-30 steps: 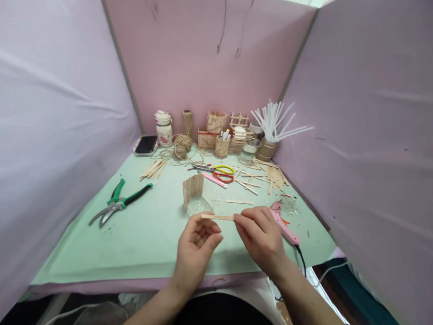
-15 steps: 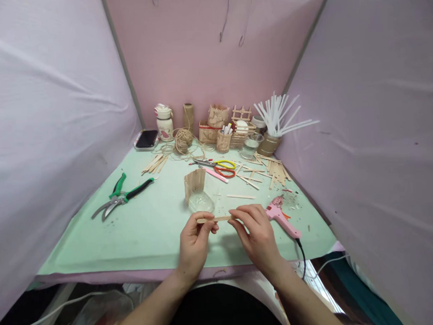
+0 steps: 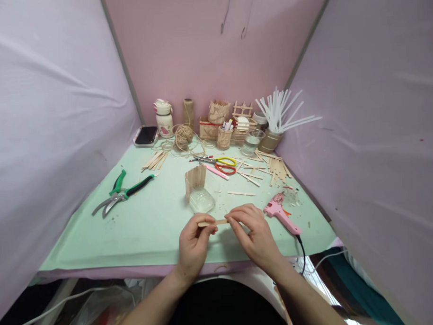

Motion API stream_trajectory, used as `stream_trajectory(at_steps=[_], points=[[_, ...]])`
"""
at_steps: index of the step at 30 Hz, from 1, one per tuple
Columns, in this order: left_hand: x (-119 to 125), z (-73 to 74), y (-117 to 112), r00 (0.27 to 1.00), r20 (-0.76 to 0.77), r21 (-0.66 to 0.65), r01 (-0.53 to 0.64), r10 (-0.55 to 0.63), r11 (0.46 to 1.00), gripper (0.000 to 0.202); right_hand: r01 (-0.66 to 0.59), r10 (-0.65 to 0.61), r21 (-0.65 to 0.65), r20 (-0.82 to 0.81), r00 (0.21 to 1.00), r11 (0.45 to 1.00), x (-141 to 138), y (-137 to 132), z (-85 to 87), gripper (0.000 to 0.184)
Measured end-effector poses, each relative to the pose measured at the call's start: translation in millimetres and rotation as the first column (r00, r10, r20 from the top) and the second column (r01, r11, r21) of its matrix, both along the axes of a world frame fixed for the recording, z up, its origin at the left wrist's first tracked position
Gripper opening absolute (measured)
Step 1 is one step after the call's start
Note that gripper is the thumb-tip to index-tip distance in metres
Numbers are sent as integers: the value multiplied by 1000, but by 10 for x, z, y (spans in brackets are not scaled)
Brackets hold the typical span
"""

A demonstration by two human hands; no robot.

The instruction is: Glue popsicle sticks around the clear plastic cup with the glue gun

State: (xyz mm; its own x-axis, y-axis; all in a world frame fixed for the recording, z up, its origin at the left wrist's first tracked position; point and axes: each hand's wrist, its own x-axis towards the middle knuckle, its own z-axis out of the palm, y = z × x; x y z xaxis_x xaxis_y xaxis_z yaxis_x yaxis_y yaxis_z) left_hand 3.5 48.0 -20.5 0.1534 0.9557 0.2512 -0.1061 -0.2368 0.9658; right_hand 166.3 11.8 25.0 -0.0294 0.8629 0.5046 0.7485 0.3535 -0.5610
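Observation:
A thin wooden craft stick (image 3: 218,222) is held level between both hands, just above the front of the green mat (image 3: 147,226). My left hand (image 3: 194,244) pinches its left end with thumb and fingers. My right hand (image 3: 253,233) pinches the right end, fingers curled over it. Just behind the stick lies a clear glass (image 3: 201,200) on its side, with a row of upright sticks (image 3: 195,178) stuck round part of it.
A pink glue gun (image 3: 281,216) with a black cord lies right of my right hand. Green-handled pruners (image 3: 122,194) lie at the left. Scissors (image 3: 221,165), loose sticks (image 3: 275,169), twine (image 3: 182,136), a phone (image 3: 146,135), jars and white glue rods (image 3: 278,114) crowd the back. Pink fabric walls enclose three sides.
The two hands have drawn closer together along the stick, so less of it shows between them. The view has tipped down slightly.

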Motion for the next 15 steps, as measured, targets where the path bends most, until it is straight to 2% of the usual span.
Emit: stream_trajectory(at_steps=[7,11,13,15], points=[[-10,-33,-37,998,-16,-95,54,-55,994,9,35,-36,19,37,999,999,-10,-20,-41,14],[8,-22,-86,999,31,-94,-22,25,995,9,168,-179,133,76,981,977,-30,26,-113,18],[0,3,-106,995,69,-66,-71,76,995,9,247,-251,134,11,968,960,15,38,-83,19],[-19,31,-113,990,93,-41,-102,105,994,9,279,-271,78,-102,957,957,103,-1,18,20]])
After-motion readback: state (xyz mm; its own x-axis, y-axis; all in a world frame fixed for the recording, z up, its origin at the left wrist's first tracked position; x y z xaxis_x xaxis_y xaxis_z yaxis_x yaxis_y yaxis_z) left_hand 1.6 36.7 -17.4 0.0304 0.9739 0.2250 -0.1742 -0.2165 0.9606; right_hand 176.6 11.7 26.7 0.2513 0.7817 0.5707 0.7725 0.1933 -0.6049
